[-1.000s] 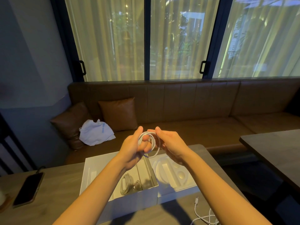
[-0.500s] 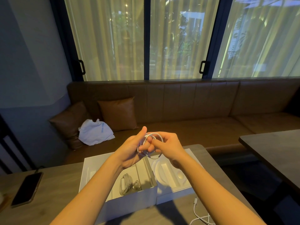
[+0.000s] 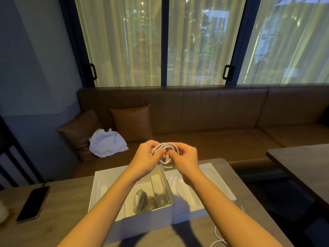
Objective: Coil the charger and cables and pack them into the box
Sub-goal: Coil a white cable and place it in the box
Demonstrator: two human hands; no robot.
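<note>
A long brown bench seat (image 3: 204, 122) runs under the curtained window, and in front of it a grey table (image 3: 58, 221) carries an open white box (image 3: 142, 220) with a moulded white tray (image 3: 220, 189) lying beside it. Inside the box, one grey bundled cable (image 3: 139, 201) already lies in the nearer compartment, so part of the packing looks done. Above the box, both hands are raised: the left hand (image 3: 145, 162) pinches one side of a small white cable coil (image 3: 164, 154) and the right hand (image 3: 187, 160) grips the other side, fingers closed on the loops, the plug end hanging in the middle. To finish this well, I'd say keep the loops the same size, hold them pinched flat with the left while the right tucks the loose end around, then lower the coil into a free compartment without letting it spring open. Another loose white cable (image 3: 218, 237) waits at the table's near edge.
</note>
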